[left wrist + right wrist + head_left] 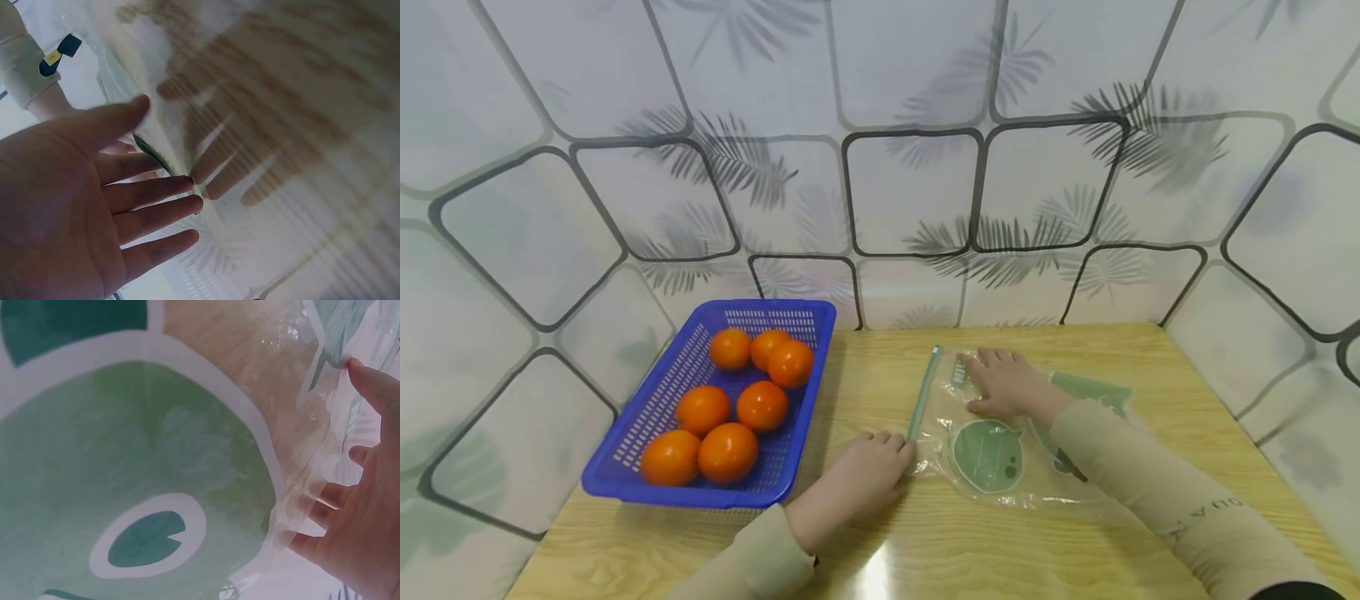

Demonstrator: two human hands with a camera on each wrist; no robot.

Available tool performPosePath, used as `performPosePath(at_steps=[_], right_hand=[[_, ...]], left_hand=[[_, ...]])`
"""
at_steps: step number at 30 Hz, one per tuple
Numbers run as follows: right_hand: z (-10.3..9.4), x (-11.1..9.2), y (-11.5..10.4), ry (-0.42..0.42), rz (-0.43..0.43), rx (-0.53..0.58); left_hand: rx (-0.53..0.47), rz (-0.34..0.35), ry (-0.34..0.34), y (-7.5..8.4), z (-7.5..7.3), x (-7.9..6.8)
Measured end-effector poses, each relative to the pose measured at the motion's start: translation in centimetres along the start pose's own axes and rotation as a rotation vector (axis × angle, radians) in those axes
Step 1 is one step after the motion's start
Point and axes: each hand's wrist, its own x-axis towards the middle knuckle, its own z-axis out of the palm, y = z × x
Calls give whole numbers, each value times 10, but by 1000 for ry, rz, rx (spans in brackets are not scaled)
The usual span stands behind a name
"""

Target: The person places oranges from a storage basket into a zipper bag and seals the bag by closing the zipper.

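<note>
A clear plastic bag (1030, 479) printed with green shapes is laid flat on a pale wood worktop (880, 375), to the right of its middle and set in from the back and right edges, as both bare hands are rested against it. The bag's left side is bordered by a narrow green strip (922, 396), whose near end is touched by the fingertips of the left hand (868, 471); that hand's fingers are held nearly straight, the thumb set well apart, and nothing is gripped. The right hand (1007, 383) is placed over the bag's far part, its fingers spread and slightly bent against the film, the thumb held away from them, with nothing clasped. Printed lettering (958, 372) is seen beside its fingertips, and a large round green figure (987, 456) is left uncovered nearer the front edge. Both arms are covered by cream sleeves (1157, 483), the right one marked with dark letters. Toward the worktop's left edge, a blue plastic basket (812, 387) with slotted walls is stood, filled with seven oranges (762, 406): three are grouped at its far end, four nearer the front. The worktop is enclosed by panels (910, 192) patterned with leaves and rounded outlines.
</note>
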Motion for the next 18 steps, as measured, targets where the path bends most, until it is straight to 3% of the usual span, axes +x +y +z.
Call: performPosePath(at_steps=[13,18], right_hand=[[2,0,1,43,-52,25],[1,0,1,59,-76,24]], left_hand=[[66,34,40,0,3,6],[72,56,89,0,3,6]])
